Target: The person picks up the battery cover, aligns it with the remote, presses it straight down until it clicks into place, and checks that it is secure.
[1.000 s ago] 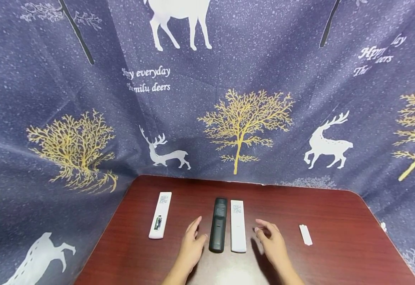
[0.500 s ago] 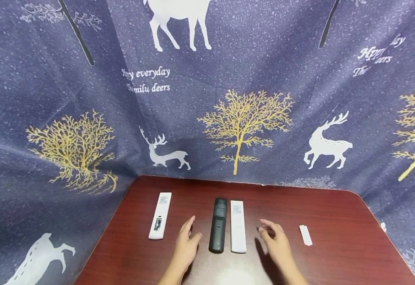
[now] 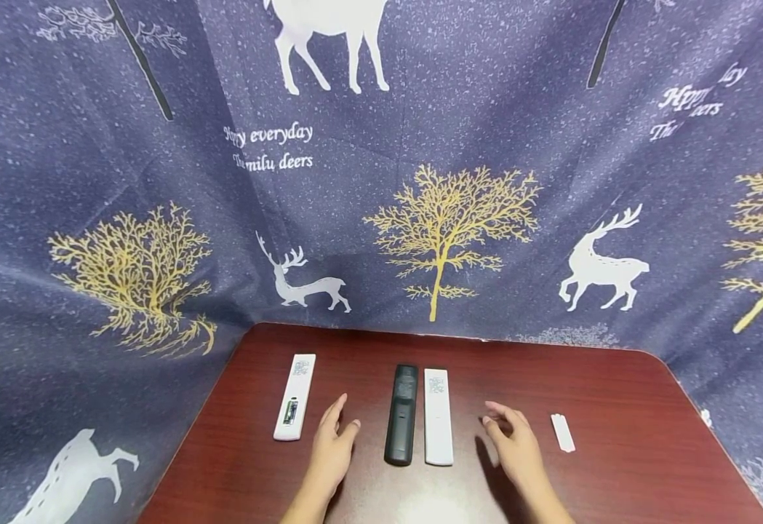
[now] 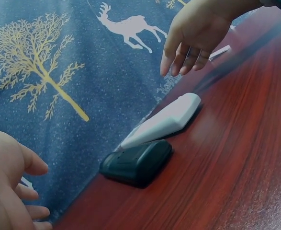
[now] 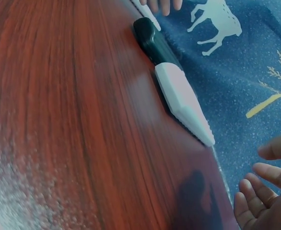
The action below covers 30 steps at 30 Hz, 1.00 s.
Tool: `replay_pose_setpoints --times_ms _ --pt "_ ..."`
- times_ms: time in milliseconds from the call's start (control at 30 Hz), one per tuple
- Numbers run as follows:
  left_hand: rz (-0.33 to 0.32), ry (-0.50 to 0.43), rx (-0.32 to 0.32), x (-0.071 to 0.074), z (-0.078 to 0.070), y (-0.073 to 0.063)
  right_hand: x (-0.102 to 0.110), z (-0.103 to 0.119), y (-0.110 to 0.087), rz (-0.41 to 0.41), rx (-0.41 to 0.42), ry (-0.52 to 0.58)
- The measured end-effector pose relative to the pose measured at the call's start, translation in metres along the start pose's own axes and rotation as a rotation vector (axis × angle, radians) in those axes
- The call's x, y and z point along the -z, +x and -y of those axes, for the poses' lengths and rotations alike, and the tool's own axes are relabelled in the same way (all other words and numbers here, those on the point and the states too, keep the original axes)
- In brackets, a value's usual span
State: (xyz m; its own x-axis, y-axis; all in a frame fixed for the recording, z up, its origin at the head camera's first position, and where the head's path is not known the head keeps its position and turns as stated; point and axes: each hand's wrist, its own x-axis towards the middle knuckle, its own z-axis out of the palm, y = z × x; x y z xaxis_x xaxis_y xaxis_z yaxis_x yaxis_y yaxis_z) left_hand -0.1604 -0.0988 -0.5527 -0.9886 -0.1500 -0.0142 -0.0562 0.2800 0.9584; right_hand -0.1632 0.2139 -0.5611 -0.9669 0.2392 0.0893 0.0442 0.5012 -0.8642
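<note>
Both hands hover over the table with nothing in them. My left hand [image 3: 333, 447] is between a white remote control [image 3: 294, 397] with its battery slot uncovered and a black remote control [image 3: 401, 415] lying back up. A battery [image 3: 291, 412] shows in that slot. Beside the black remote lies a second white remote control [image 3: 438, 416], its back covered. My right hand [image 3: 514, 444], fingers loosely bent, is between this remote and a small white battery cover [image 3: 562, 432] at the right. The left wrist view shows the right hand [image 4: 197, 36] above the table, fingers pointing down.
The reddish-brown wooden table [image 3: 617, 393] has rounded far corners. Behind it hangs a blue cloth [image 3: 486, 131] printed with deer and trees, meeting the table's far edge and surrounding the sides.
My left hand has drifted left, away from the black remote control. My right hand has shifted right, away from the covered white remote control. The things on the table have stayed put.
</note>
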Motion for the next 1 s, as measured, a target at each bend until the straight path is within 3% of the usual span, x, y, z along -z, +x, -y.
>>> replay_pose_setpoints --times_ms 433,1000 --pt "-0.023 0.076 0.013 0.012 0.004 0.003 0.008 -0.006 0.000 -0.027 0.033 -0.064" --pt "-0.077 0.123 -0.019 0.031 0.008 0.011 0.019 -0.011 0.003 -0.022 -0.024 -0.097"
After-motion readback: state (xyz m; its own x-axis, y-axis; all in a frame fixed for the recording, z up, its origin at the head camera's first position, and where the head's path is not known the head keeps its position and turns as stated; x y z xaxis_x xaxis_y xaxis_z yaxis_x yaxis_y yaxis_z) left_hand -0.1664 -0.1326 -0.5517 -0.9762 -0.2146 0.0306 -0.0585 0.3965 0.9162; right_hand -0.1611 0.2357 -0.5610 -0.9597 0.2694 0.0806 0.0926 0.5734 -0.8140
